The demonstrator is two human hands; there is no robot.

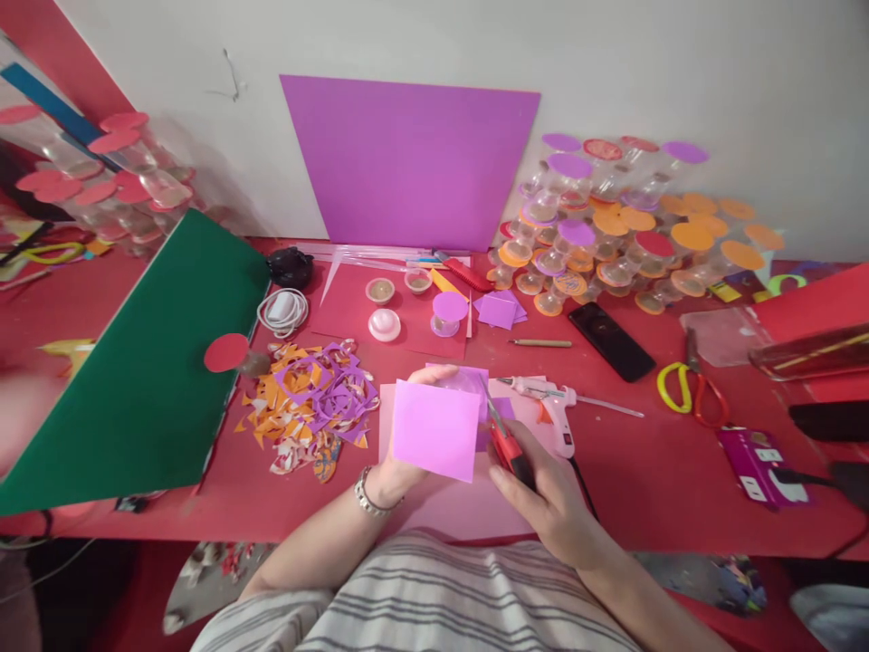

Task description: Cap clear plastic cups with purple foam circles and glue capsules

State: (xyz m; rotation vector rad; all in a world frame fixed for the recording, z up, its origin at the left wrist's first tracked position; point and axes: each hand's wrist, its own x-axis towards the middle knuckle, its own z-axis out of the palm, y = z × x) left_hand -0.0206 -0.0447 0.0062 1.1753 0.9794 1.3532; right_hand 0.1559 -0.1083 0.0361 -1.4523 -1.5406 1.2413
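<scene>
My left hand point(399, 473), with a bracelet at its wrist, is closed around a clear plastic piece point(462, 381) that carries a light purple square sheet point(434, 430) facing me. A second purple square shows behind the plastic. Most of my left fingers are hidden by the front square. In my right hand point(553, 498) is a pair of scissors point(508, 444) with red and black handles. The blades point up and away from me, beside the right edge of the squares. A pink mat point(441, 512) lies beneath both hands.
Purple and orange scraps point(319, 394) are heaped left, beside a green board point(149, 380). A glue gun point(553, 407), phone point(611, 340) and yellow-red scissors point(692, 385) lie right. Clear hourglass-shaped pieces point(617, 272) stack at back right. A purple sheet point(421, 163) leans against the wall.
</scene>
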